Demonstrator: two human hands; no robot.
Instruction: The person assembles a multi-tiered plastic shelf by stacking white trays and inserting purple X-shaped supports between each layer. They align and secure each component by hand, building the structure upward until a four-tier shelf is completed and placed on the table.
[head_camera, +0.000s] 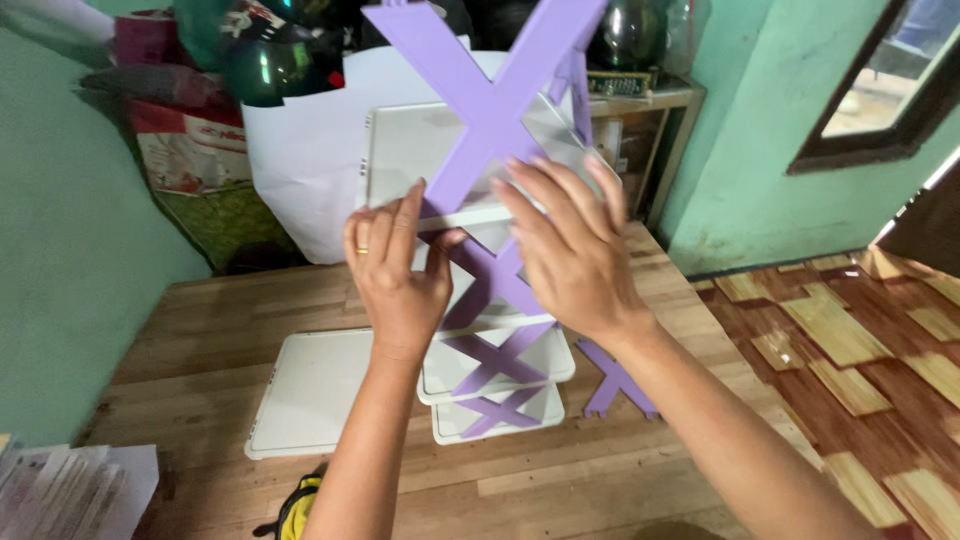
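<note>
a: where's the shelf from your fingers?

b: the tall white plastic tiered rack with purple x-shaped side braces (497, 300) stands upright on the wooden floor, right under and ahead of me, its long axis rising toward my face. my left hand (398, 270) lies flat on the top white tray (420, 150), fingers together. my right hand (570, 245) is spread on the uppermost purple cross brace (480, 110).

a: which is nearer the brace?

b: the right; it's touching it. a spare white tray (310, 390) lies flat beside the base.
</note>
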